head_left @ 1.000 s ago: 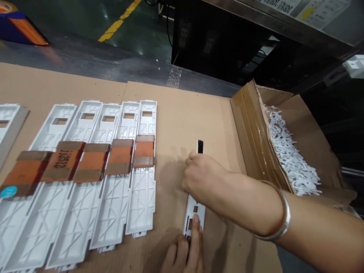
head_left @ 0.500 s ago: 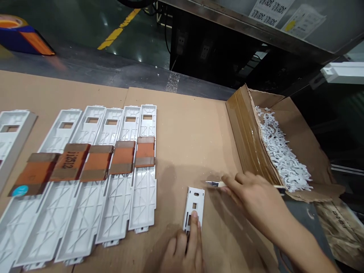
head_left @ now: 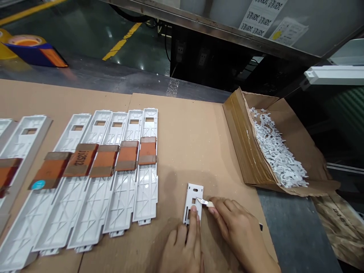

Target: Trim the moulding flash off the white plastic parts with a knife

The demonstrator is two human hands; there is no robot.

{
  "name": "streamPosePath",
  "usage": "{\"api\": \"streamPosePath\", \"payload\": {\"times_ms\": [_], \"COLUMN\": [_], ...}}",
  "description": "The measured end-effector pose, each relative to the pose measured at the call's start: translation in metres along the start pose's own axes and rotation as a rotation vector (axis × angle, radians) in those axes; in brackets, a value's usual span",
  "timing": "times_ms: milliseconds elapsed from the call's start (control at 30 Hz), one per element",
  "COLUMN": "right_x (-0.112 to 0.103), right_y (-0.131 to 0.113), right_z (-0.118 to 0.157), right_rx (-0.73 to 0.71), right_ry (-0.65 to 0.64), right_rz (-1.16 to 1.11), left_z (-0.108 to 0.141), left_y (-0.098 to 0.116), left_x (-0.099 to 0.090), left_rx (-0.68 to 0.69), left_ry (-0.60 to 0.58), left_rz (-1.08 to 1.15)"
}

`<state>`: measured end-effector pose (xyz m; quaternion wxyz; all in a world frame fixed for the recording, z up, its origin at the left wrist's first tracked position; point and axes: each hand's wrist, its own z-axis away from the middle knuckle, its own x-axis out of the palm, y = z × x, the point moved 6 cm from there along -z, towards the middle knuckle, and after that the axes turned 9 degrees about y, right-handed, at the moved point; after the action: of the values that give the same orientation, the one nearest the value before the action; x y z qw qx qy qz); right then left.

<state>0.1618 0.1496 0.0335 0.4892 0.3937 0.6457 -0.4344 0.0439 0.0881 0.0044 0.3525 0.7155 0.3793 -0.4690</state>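
A small white plastic plate (head_left: 195, 191) with slots and square cutouts lies on the cardboard. My left hand (head_left: 184, 246) holds its near end, index finger pressed flat on top and the other fingers curled at its side. The plate's lower part is hidden under that hand. In my right hand (head_left: 239, 227) is a craft knife (head_left: 209, 204) with a pale handle, pinched close to the blade. Its tip touches or hovers just over the plate's right edge, near the upper square cutout.
Long white plastic trays (head_left: 145, 197) lie side by side at left, with orange-brown taped blocks (head_left: 148, 151) across them. A cardboard box (head_left: 234, 132) of small white plastic pieces (head_left: 280, 155) stands at right. Orange-and-blue tape dispenser (head_left: 36, 51) sits at the far left edge.
My right hand has moved left and nearer, bringing the knife blade from beside the plate to its edge. The left hand stays on the plate. The view has shifted slightly.
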Motion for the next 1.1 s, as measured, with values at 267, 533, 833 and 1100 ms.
{"api": "streamPosePath", "payload": {"times_ms": [267, 533, 833, 1100], "right_x": [0.0046, 0.0051, 0.0053, 0.0045], "right_y": [0.0003, 0.0011, -0.0011, -0.0050], "right_z": [-0.0003, -0.0026, -0.0012, -0.0004], "right_rx": [-0.042, -0.067, -0.069, -0.081], "right_ry": [0.001, -0.023, 0.030, 0.036], "right_rz": [0.035, 0.057, 0.106, 0.131], "left_z": [0.0018, -0.0006, -0.0005, 0.0015], "left_y": [0.0008, 0.0008, 0.0015, 0.0022], "left_x": [0.0012, -0.0009, -0.0002, 0.0020], "left_rx": [0.014, 0.012, 0.002, 0.009], "left_ry": [0.023, -0.011, -0.015, -0.028], "left_rz": [-0.005, -0.026, -0.025, -0.029]}}
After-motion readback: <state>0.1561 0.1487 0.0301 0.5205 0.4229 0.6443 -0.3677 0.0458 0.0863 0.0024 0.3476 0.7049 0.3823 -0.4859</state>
